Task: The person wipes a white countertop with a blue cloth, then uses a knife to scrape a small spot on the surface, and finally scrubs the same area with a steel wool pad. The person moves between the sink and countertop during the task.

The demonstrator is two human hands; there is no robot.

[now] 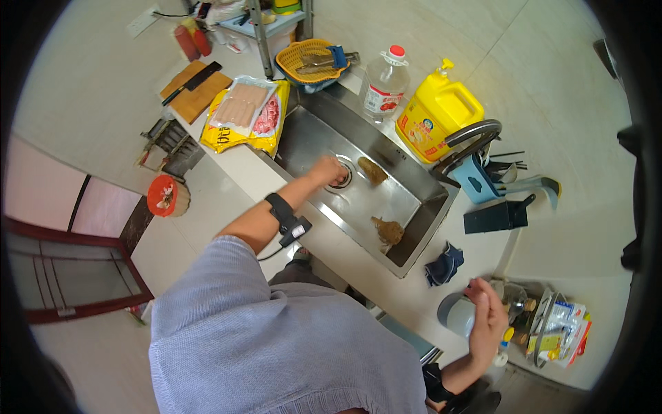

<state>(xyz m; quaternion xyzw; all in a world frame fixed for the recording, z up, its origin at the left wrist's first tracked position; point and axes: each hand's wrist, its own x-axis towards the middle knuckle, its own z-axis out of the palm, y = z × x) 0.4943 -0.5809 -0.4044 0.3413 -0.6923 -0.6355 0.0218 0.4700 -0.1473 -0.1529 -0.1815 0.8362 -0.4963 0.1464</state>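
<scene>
My left hand (330,172) reaches down into the stainless steel sink (331,127), its curled fingers at the drain (345,178); whether they grip anything is hidden. A brownish-green, elongated root-like piece (372,171) lies in the basin just beyond the drain. Another brown, knobbly piece with thin root-like ends (389,231) lies near the basin's right end. My right hand (486,318) is over the counter at lower right, fingers bent, beside a round greyish container or lid (457,313); its grip is unclear. A crumpled dark blue cloth (444,265) lies between that and the sink.
Packaged sausages (240,106) lie on a yellow bag left of the sink, near a cleaver (192,83) on a wooden board (207,98). Behind stand a yellow pump jug (439,114), a clear bottle (384,85) and a yellow basket (305,52). The faucet (468,142) arches at the right.
</scene>
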